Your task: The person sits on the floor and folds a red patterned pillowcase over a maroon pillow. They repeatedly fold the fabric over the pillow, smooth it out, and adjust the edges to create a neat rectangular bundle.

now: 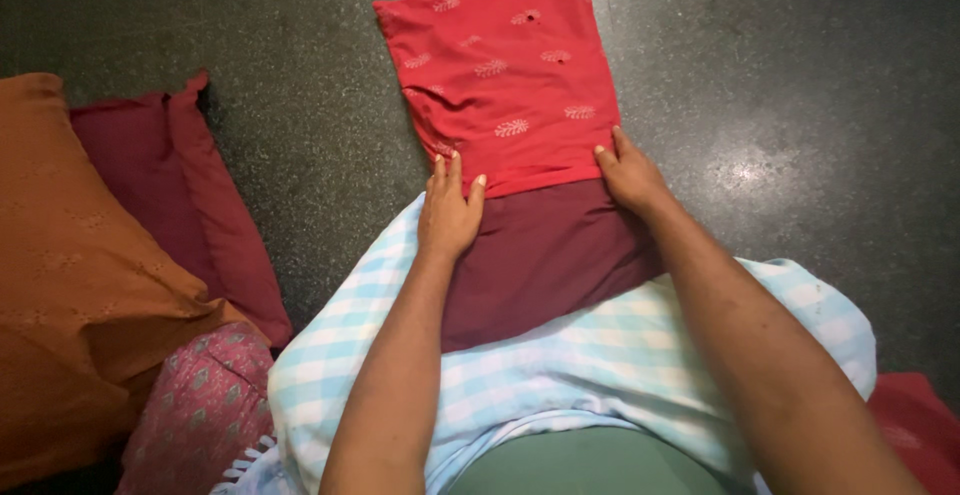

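A red cloth (510, 65) with small white leaf prints lies flat on the dark floor, its near edge overlapping a plain maroon cloth (545, 255) that rests on my lap. My left hand (449, 210) presses flat on the red cloth's near left corner, fingers together. At the near right corner, my right hand (630, 175) does the same, fingertips on the red edge. Neither hand grips anything; both lie palm down.
A light blue checked cloth (620, 355) covers my lap. On the left sit an orange cushion (70, 285), a maroon cushion (190, 195) behind it and a pink patterned fabric (200, 405). A red cloth corner (915, 435) shows at the lower right. Dark speckled floor (800, 85) surrounds.
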